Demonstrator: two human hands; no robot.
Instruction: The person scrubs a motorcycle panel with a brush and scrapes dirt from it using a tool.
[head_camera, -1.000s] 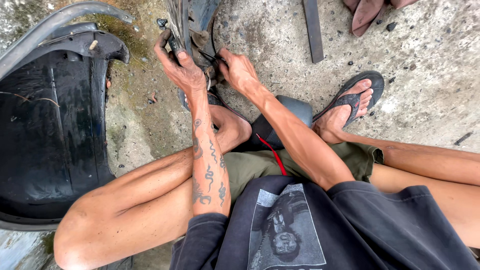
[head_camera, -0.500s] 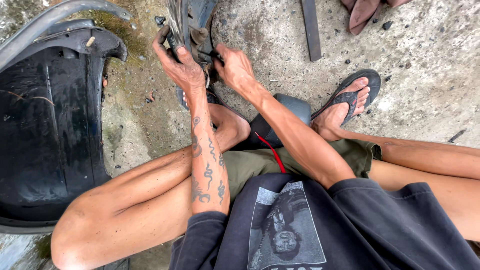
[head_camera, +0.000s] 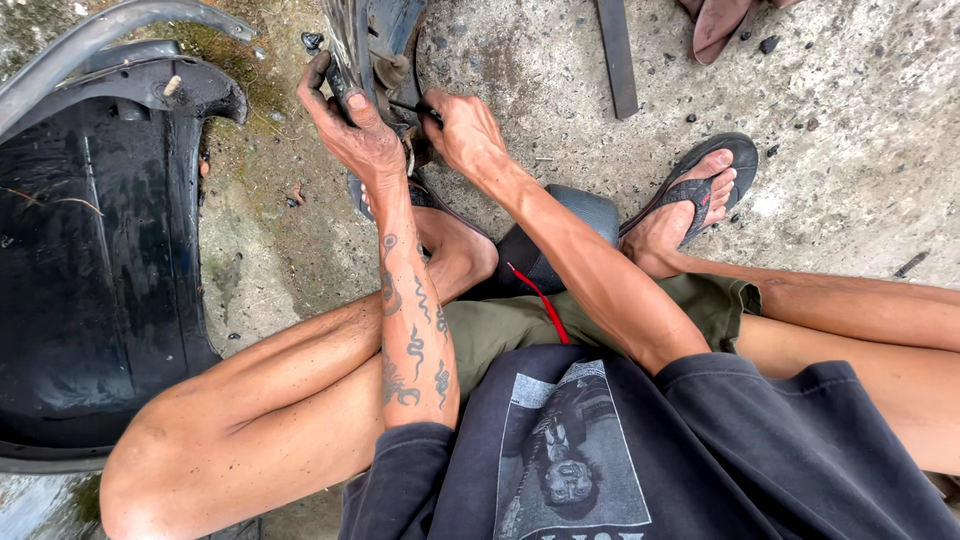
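Head view: dark metal part (head_camera: 372, 40) on the concrete floor (head_camera: 850, 90) is gripped by the left hand (head_camera: 350, 125); a thin tool (head_camera: 412, 108) is pinched in the right hand (head_camera: 465, 130) against it.

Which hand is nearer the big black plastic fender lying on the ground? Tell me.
Left. The left hand grips the dark metal part just beside the fender; the right hand is farther off, across that part.

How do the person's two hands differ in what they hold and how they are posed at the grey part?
The left hand wraps its fingers around the edge of the grey part, gripping it. The right hand pinches a thin dark tool, tip toward the part. The left forearm carries tattoos; the right does not. Both are grimy.
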